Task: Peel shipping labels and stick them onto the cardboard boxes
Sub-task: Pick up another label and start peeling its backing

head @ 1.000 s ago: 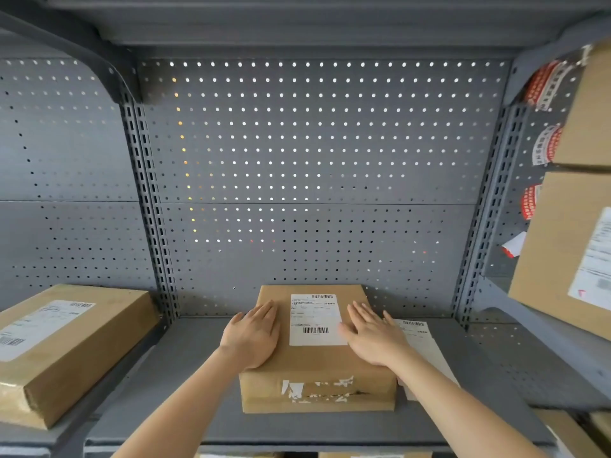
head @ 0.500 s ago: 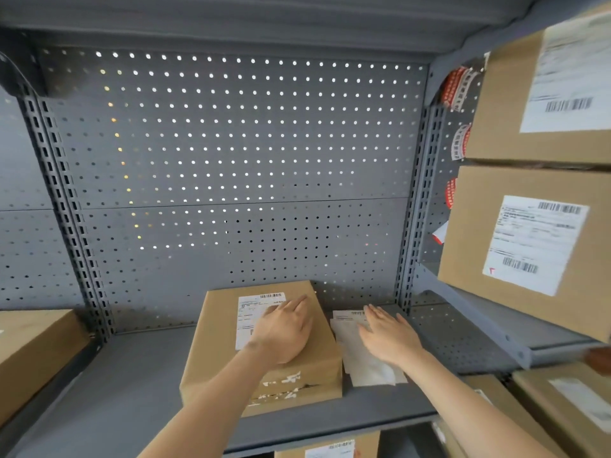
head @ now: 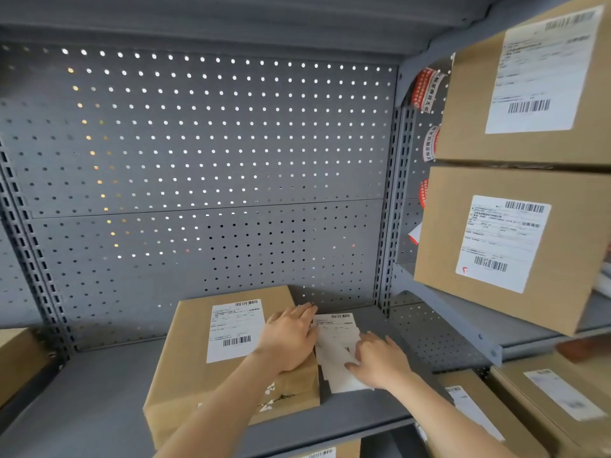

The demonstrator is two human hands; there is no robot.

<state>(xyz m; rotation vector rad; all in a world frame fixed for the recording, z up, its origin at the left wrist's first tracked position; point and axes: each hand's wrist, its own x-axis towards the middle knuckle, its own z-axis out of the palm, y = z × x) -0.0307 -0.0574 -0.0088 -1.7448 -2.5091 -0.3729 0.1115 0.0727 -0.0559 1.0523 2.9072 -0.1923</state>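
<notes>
From the head view, a flat brown cardboard box (head: 231, 352) with a white barcode label already on its top lies near the front edge of the grey metal shelf (head: 99, 391), roughly at its middle. Just beside the box's right side, on the bare shelf, lies a small loose stack of white shipping label sheets (head: 335, 345), reaching from near the perforated grey back panel (head: 198, 160) toward the front edge. The left hand (head: 291, 338) rests palm-down and flat on the box's right part, fingertips reaching over its edge to the stack. The right hand (head: 377, 361) lies spread on the sheets, fingers loosely curled, gripping nothing that can be seen. The sheets are likely thin, light and floppy, apt to slide on the smooth metal and to crease; a corner lifted with a fingertip while the other hand pins the stack would seem the best hold. More labelled boxes (head: 496, 246) sit on the shelves at right.
</notes>
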